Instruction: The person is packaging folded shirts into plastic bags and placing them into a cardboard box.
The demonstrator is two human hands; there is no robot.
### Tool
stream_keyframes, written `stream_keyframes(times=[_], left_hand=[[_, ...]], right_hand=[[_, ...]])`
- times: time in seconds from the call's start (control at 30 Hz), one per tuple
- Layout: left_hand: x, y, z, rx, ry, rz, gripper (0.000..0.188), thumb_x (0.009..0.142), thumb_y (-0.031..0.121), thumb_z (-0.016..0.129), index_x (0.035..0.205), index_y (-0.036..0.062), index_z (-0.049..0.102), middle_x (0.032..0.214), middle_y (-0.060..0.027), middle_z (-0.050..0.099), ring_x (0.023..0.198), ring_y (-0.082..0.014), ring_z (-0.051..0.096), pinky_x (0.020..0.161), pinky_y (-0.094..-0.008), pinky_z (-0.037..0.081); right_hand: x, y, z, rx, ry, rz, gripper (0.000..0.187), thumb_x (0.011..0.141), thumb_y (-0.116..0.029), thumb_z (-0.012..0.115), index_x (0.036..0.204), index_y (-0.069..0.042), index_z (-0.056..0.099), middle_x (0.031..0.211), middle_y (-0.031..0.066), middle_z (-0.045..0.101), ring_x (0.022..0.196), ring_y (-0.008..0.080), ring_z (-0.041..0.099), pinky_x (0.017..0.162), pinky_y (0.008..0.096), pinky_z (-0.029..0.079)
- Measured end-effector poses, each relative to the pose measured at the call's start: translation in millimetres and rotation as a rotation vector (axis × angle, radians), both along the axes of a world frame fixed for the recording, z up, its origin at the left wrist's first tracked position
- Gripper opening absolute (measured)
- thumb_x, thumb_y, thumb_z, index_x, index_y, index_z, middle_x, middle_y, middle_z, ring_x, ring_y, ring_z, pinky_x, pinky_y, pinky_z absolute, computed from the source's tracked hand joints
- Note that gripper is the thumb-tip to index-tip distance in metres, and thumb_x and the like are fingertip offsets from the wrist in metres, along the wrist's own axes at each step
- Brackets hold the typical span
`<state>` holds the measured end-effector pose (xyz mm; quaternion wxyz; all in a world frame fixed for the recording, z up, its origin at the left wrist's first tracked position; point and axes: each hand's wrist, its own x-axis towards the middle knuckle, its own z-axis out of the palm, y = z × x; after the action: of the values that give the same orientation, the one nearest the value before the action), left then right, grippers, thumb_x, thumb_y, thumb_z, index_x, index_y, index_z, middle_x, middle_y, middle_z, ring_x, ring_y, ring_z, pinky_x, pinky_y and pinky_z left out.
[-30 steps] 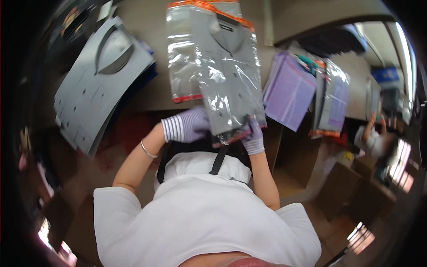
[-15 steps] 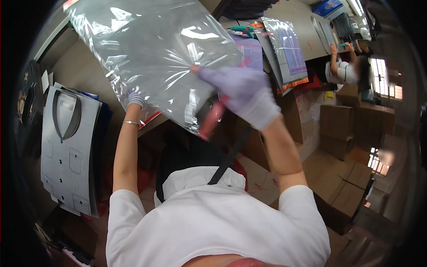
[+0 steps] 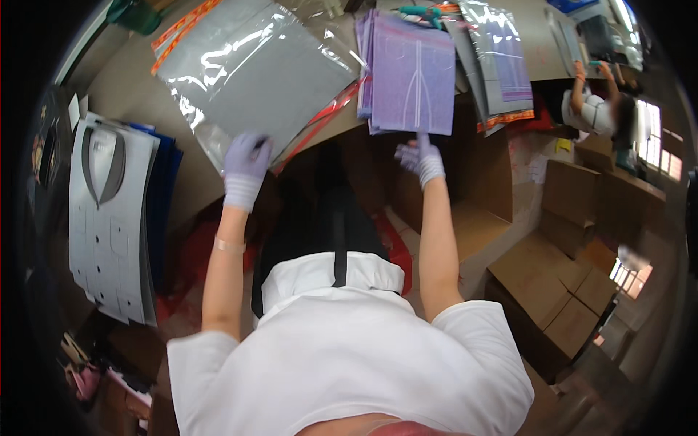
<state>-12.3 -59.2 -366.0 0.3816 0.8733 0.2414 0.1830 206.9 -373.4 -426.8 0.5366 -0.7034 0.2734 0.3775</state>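
Note:
Both my hands wear pale lavender gloves. My left hand (image 3: pixel 249 161), fingers curled in, is at the near corner of a clear plastic bag (image 3: pixel 240 76) with a flat grey sheet inside. Whether its fingers grip anything is hidden. My right hand (image 3: pixel 422 158) is at the near edge of a stack of purple printed sheets (image 3: pixel 414 83). Its forefinger reaches up to that edge and the other fingers stand apart, grasping nothing that I can see. Red strips (image 3: pixel 316 120) lie along the bag's right side.
Grey shirt-shaped boards (image 3: pixel 109 225) stand at the left. More bagged sheets (image 3: pixel 502 73) and a teal-handled tool (image 3: pixel 420 12) lie farther right on the table (image 3: pixel 327 142). Cardboard boxes (image 3: pixel 552 283) fill the right floor. A co-worker (image 3: pixel 592 109) works at the far right.
The plastic bag has come down flat onto the table and the purple stack is uncovered. My right hand has dropped away from the bag to the purple sheets; my left has shifted right.

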Motion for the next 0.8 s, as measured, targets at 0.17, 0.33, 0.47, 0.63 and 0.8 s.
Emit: stream_keyframes(times=[0.17, 0.33, 0.47, 0.63, 0.8], left_hand=[[72.5, 3.4, -59.5, 0.248, 0.231, -0.252, 0.024, 0.068, 0.017, 0.067, 0.086, 0.0063, 0.056, 0.088, -0.0099, 0.054, 0.087, -0.0299, 0.051, 0.076, -0.0392, 0.044], [55.9, 38.5, -106.0, -0.047, 0.225, -0.211, 0.018, 0.069, 0.014, 0.066, 0.084, 0.005, 0.061, 0.083, -0.0114, 0.058, 0.08, -0.0308, 0.056, 0.073, -0.0368, 0.046], [71.6, 29.9, -77.5, -0.54, 0.182, -0.001, 0.018, 0.079, 0.015, 0.061, 0.089, 0.0, 0.063, 0.079, -0.0095, 0.065, 0.072, -0.0153, 0.06, 0.069, -0.0268, 0.047], [77.8, 12.1, -38.3, -0.484, 0.068, 0.045, 0.02, 0.08, 0.016, 0.06, 0.091, -0.0009, 0.063, 0.078, -0.0084, 0.065, 0.071, -0.0131, 0.059, 0.069, -0.0254, 0.047], [67.5, -3.8, -16.3, -0.432, -0.035, 0.029, 0.016, 0.079, 0.011, 0.063, 0.09, -0.0009, 0.062, 0.076, -0.0051, 0.062, 0.07, -0.0111, 0.055, 0.066, -0.0242, 0.045]], right_hand=[[28.3, 30.4, -27.7, 0.018, 0.111, -0.056, 0.075, 0.078, -0.053, 0.057, 0.121, 0.003, 0.033, 0.108, 0.0289, 0.052, 0.087, 0.0365, 0.061, 0.06, 0.035, 0.052], [-22.0, -48.4, -20.2, 0.154, -0.191, -0.232, 0.038, 0.085, -0.021, 0.055, 0.113, 0.002, 0.046, 0.089, 0.0134, 0.059, 0.074, 0.0252, 0.061, 0.059, 0.0355, 0.051], [-88.4, -92.8, 55.6, -0.078, -0.629, -0.097, 0.022, 0.087, -0.018, 0.054, 0.081, 0.0, 0.064, 0.064, -0.0035, 0.047, 0.054, 0.0059, 0.038, 0.049, 0.0219, 0.035], [-180.9, -7.8, 99.8, -0.089, -0.792, 0.157, 0.03, 0.084, -0.018, 0.058, 0.064, 0.004, 0.058, 0.047, 0.0003, 0.037, 0.049, 0.0081, 0.033, 0.044, 0.0301, 0.028], [-183.6, 53.3, 115.5, 0.392, -0.015, 0.09, 0.025, 0.085, -0.02, 0.054, 0.079, 0.004, 0.057, 0.063, 0.0079, 0.057, 0.05, 0.0149, 0.056, 0.046, 0.0249, 0.043]])
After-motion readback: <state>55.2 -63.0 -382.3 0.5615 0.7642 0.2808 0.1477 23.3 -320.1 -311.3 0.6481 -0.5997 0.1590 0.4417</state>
